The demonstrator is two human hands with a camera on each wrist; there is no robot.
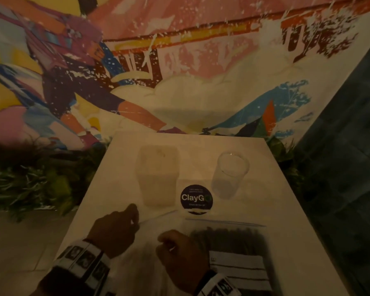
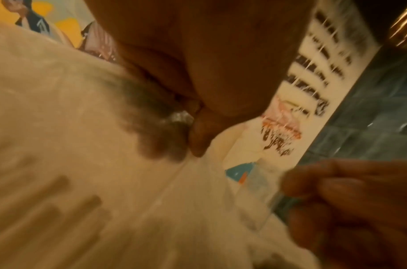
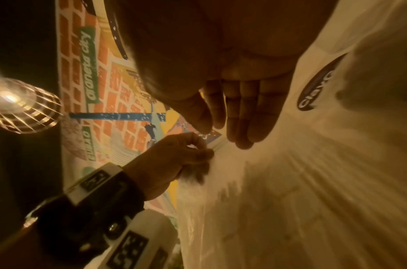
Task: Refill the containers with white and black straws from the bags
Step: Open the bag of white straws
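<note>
A zip bag of white straws (image 1: pixel 150 248) lies flat at the table's near edge, its mouth toward the containers. My left hand (image 1: pixel 135 218) pinches the bag's top left edge between thumb and finger (image 2: pixel 195 116). My right hand (image 1: pixel 169 242) rests on the middle of the same bag and pinches its plastic with curled fingers (image 3: pixel 241 134). To the right lies a second zip bag holding black straws (image 1: pixel 229 238). Beyond the bags stand a square translucent container (image 1: pixel 158 174) and a clear round cup (image 1: pixel 231 174); neither shows straws inside.
A round dark ClayGo sticker (image 1: pixel 196 198) sits on the white table (image 1: pixel 115 189) between the containers. Green plants (image 1: pixel 30 180) line the table's left and far sides. A painted mural wall (image 1: pixel 179 71) stands close behind, and a dark tiled wall (image 1: pixel 340 146) on the right.
</note>
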